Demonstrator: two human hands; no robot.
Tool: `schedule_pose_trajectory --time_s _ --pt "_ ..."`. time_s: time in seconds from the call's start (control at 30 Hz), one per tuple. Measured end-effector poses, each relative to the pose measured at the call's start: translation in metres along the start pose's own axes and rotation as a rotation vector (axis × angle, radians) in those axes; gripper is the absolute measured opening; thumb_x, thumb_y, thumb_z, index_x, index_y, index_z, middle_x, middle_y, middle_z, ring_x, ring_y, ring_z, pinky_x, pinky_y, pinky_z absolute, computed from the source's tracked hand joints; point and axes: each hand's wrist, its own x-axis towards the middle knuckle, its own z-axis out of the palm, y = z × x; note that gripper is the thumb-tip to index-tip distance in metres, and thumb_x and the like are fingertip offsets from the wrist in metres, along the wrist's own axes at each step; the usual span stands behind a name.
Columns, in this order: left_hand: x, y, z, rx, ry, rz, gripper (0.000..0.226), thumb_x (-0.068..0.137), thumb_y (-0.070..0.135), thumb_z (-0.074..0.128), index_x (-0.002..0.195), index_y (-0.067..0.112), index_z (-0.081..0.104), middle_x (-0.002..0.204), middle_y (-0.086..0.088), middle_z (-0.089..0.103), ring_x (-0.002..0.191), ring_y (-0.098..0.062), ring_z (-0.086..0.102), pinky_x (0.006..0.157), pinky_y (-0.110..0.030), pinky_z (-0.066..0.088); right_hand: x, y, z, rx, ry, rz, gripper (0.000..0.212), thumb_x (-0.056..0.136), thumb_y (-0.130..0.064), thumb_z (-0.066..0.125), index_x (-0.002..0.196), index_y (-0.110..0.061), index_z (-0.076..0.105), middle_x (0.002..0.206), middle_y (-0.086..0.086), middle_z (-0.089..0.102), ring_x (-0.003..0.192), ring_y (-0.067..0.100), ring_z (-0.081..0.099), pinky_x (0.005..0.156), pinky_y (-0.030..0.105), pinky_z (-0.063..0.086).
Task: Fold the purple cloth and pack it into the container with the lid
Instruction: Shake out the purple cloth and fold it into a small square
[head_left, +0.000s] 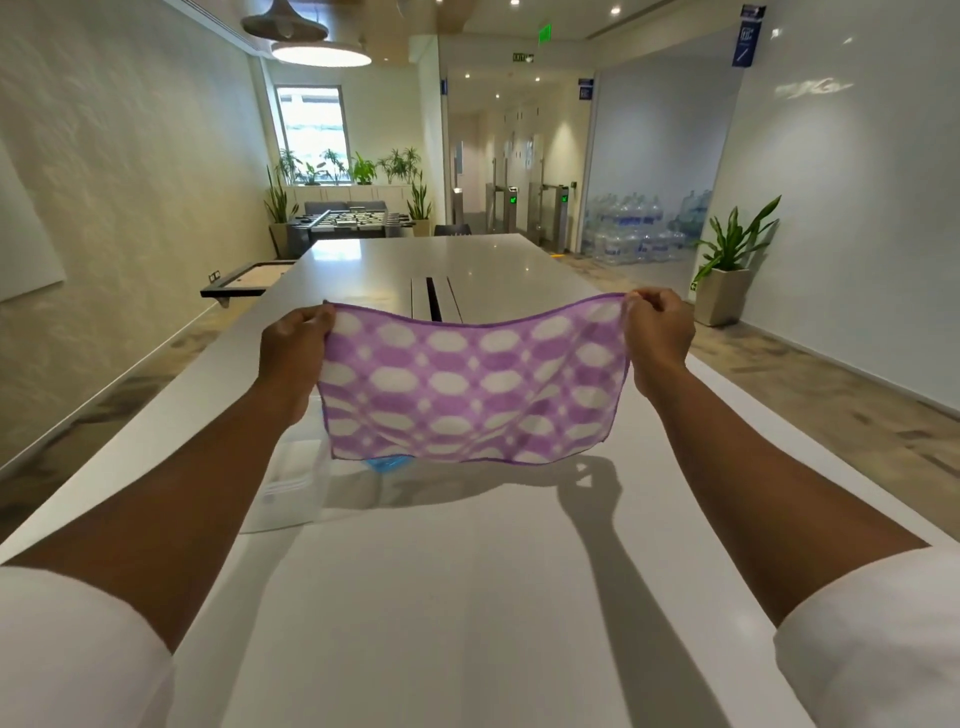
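The purple cloth (470, 382), patterned with white ovals, hangs spread out in the air above the white table (467, 597). My left hand (296, 348) pinches its upper left corner and my right hand (657, 335) pinches its upper right corner. The lower edge hangs free, slightly rippled. A clear plastic container (293, 483) sits on the table under and beside my left forearm, partly hidden by arm and cloth. A blue piece (388, 462), perhaps the lid, peeks out below the cloth's bottom edge; most of it is hidden.
The long table runs away from me with a cable slot (434, 306) in its middle. A potted plant (727, 270) stands on the floor at the right. Water bottles (639, 228) are stacked behind glass. A foosball table (353, 221) stands at the far end.
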Motion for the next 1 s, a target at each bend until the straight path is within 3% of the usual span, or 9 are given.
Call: schedule_pose_trajectory --time_s 0.17,0.27,0.4,0.47,0.53,0.6,0.67,0.83,1.0 --pt "0.005 0.0 0.005 0.084 0.133 0.01 0.018 0.092 0.042 0.052 0.096 0.028 0.063 0.092 0.005 0.062 0.083 -0.013 0.057 0.07 -0.026 0.045 -0.006 0.002 -0.001 -0.053 -0.006 -0.049 0.017 0.087 -0.014 0.05 0.096 -0.014 0.065 0.088 -0.002 0.06 0.076 0.009 0.052 0.062 0.017 0.04" --pt "0.004 -0.008 0.006 0.188 0.184 -0.056 0.023 0.091 0.039 0.048 0.092 0.021 0.062 0.088 0.001 0.061 0.084 -0.018 0.057 0.072 -0.027 0.046 -0.01 0.011 0.001 -0.217 0.008 0.023 0.013 0.084 -0.018 0.049 0.091 -0.016 0.06 0.088 0.001 0.058 0.079 0.018 0.053 0.069 0.024 0.039" --pt "-0.005 -0.027 0.012 0.231 0.044 -0.166 0.029 0.09 0.036 0.051 0.077 0.013 0.062 0.075 -0.004 0.058 0.072 -0.023 0.055 0.061 -0.027 0.041 -0.019 0.03 0.003 -0.417 -0.133 0.071 0.013 0.083 -0.027 0.062 0.09 -0.016 0.062 0.093 0.004 0.064 0.084 0.024 0.059 0.073 0.029 0.045" --pt "-0.012 -0.035 0.017 0.177 -0.022 -0.208 0.024 0.089 0.033 0.056 0.081 0.012 0.066 0.078 -0.007 0.06 0.068 -0.022 0.057 0.062 -0.028 0.045 -0.024 0.038 0.007 -0.448 -0.22 0.081 0.017 0.081 -0.027 0.07 0.089 -0.012 0.067 0.095 0.008 0.069 0.09 0.028 0.065 0.082 0.037 0.055" --pt "-0.02 -0.039 0.023 0.13 -0.08 -0.258 0.017 0.087 0.025 0.059 0.085 0.011 0.068 0.08 -0.01 0.063 0.063 -0.022 0.059 0.065 -0.029 0.049 -0.032 0.042 0.012 -0.377 -0.317 0.15 0.013 0.079 -0.017 0.074 0.085 -0.007 0.068 0.094 0.015 0.071 0.085 0.03 0.069 0.076 0.042 0.06" --pt "-0.027 -0.04 0.031 0.094 -0.135 -0.298 0.012 0.085 0.016 0.061 0.088 0.008 0.069 0.081 -0.013 0.062 0.062 -0.023 0.058 0.068 -0.032 0.052 -0.041 0.041 0.017 -0.253 -0.42 0.261 0.01 0.078 -0.005 0.074 0.083 -0.003 0.066 0.089 0.019 0.069 0.068 0.025 0.068 0.055 0.032 0.059" --pt "-0.034 -0.038 0.04 0.072 -0.186 -0.313 0.01 0.085 0.012 0.062 0.09 0.005 0.069 0.083 -0.015 0.06 0.067 -0.025 0.056 0.069 -0.03 0.052 -0.052 0.035 0.024 -0.159 -0.504 0.342 0.012 0.078 0.003 0.071 0.088 0.001 0.065 0.085 0.018 0.068 0.06 0.021 0.065 0.044 0.023 0.053" --pt "-0.052 -0.028 0.063 0.056 -0.311 -0.321 0.018 0.09 0.011 0.065 0.106 0.005 0.07 0.093 -0.015 0.065 0.08 -0.024 0.061 0.075 -0.028 0.055 -0.078 0.02 0.045 -0.079 -0.632 0.381 0.013 0.077 0.008 0.067 0.09 0.005 0.066 0.077 0.015 0.068 0.052 0.02 0.067 0.046 0.022 0.054" --pt "-0.059 -0.023 0.079 0.123 -0.349 -0.292 0.022 0.091 0.016 0.066 0.111 0.009 0.07 0.089 -0.007 0.069 0.073 -0.017 0.065 0.056 -0.02 0.056 -0.097 0.015 0.061 -0.072 -0.742 0.383 0.012 0.078 0.006 0.069 0.09 0.006 0.069 0.082 0.018 0.07 0.057 0.024 0.071 0.05 0.025 0.057"
